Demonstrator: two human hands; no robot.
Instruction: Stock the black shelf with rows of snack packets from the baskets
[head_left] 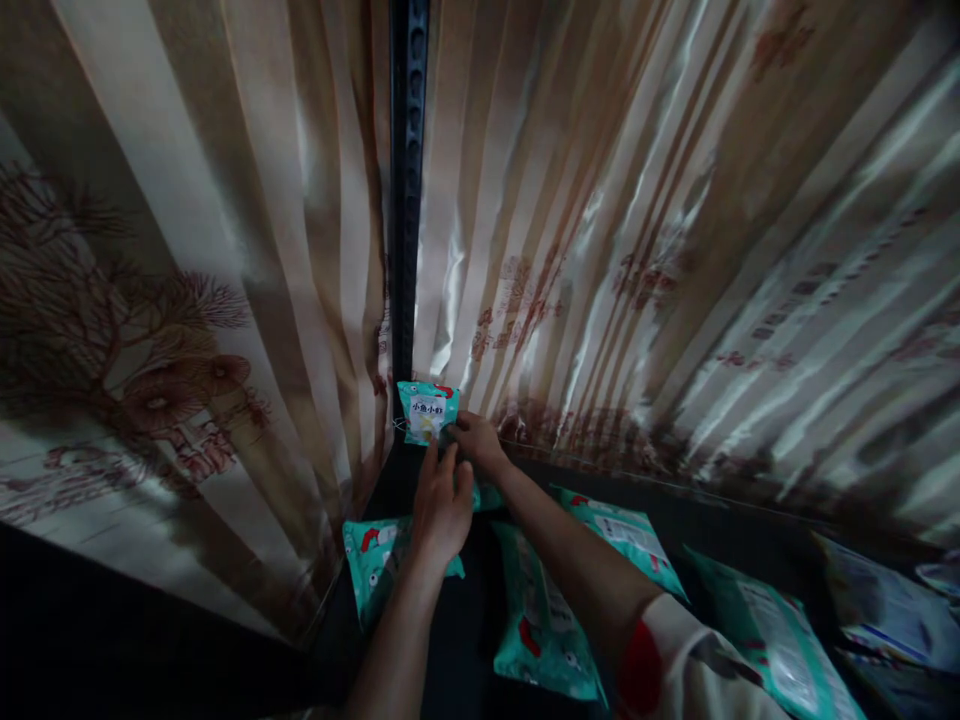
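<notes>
A small teal snack packet (427, 410) with a white label stands upright in the far corner, against the dark post. My right hand (478, 442) has its fingers closed on the packet's lower right edge. Just below that packet, my left hand (441, 505) reaches up with its fingers stretched out and apart, the tips near its bottom edge. A teal packet (367, 565) lies under my left wrist, partly covered by it. Another teal packet (486, 495) shows only a small part between my two hands.
More teal packets (544, 625) lie on the black surface, with one packet (626, 535) beyond my right forearm and another packet (780, 640) farther right. Blue-white packages (892, 610) sit at the right edge. Striped, printed sheeting (585, 250) hangs behind a perforated black post (409, 180).
</notes>
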